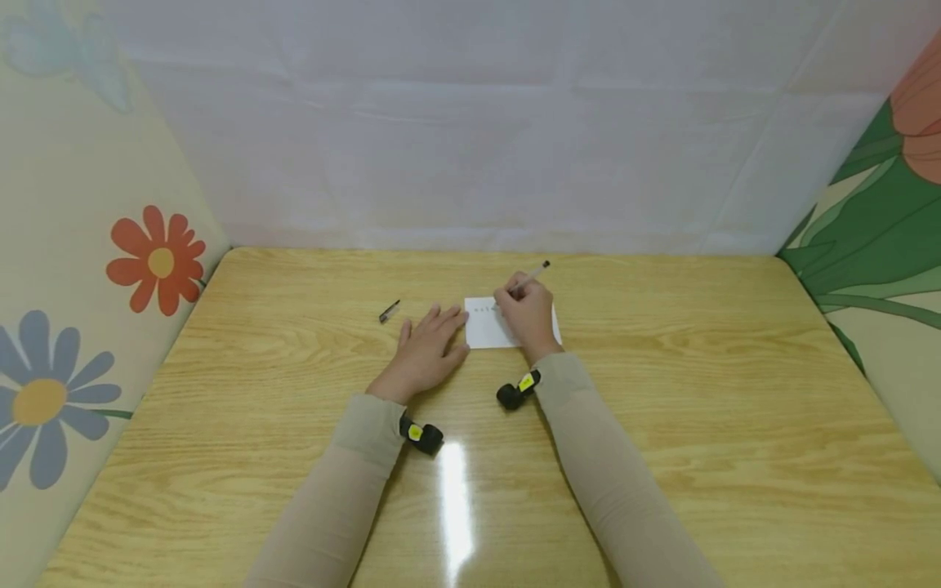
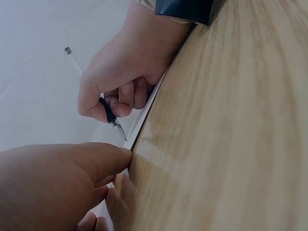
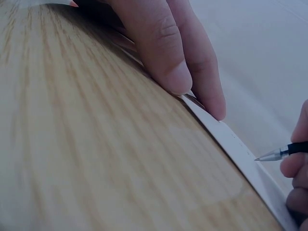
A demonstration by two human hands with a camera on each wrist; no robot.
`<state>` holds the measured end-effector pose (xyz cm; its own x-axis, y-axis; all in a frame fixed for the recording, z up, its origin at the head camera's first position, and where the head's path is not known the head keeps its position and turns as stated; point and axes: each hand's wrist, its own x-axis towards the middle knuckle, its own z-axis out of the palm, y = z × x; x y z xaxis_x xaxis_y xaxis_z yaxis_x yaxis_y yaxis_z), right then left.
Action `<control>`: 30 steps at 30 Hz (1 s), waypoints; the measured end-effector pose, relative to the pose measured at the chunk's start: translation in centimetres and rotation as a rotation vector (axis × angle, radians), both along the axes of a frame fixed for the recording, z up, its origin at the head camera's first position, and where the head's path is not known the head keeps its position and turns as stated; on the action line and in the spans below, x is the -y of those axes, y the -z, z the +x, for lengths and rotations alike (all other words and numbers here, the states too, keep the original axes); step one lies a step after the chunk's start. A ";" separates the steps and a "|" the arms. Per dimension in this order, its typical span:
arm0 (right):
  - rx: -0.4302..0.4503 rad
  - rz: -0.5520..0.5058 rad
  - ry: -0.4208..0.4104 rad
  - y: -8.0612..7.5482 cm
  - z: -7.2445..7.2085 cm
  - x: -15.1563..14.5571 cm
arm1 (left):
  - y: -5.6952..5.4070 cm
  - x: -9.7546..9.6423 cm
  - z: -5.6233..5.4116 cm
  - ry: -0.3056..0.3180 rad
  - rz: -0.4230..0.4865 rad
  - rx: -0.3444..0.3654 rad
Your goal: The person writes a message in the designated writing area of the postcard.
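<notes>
A small white sheet of paper (image 1: 488,333) lies on the table, with a short row of marks along its upper left. My right hand (image 1: 529,314) pinches a pen (image 1: 532,276) with a clear barrel, dark grip and dark end. In the right wrist view the metal pen tip (image 3: 269,156) meets or nearly meets the paper. My left hand (image 1: 426,353) lies spread on the table, its fingertips and thumb on the paper's left edge. Beyond the left hand lies a pen cap (image 1: 390,310), clear with a dark clip.
The wood-grain table (image 1: 698,392) stretches out on both sides of the arms. A pale cloth (image 1: 470,163) hangs along the far edge. Painted flower walls (image 1: 158,261) stand left and right. Each wrist carries a small black camera (image 1: 422,437).
</notes>
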<state>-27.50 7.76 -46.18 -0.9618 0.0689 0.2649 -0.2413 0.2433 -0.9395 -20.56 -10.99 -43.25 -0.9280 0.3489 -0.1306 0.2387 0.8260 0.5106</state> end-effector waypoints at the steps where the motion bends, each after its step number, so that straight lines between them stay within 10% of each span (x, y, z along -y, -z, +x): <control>1: -0.002 0.002 0.002 0.0 0.0 0.0 | 0.0 0.0 0.0 0.001 0.001 -0.001; 30: -0.005 -0.012 0.003 0.0 0.0 -0.1 | 0.2 0.0 -0.1 0.004 0.007 -0.019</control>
<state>-27.52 7.82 -46.22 -0.9602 0.0750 0.2692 -0.2457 0.2326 -0.9410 -20.66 -10.97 -43.40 -0.9289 0.3535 -0.1104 0.2519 0.8215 0.5116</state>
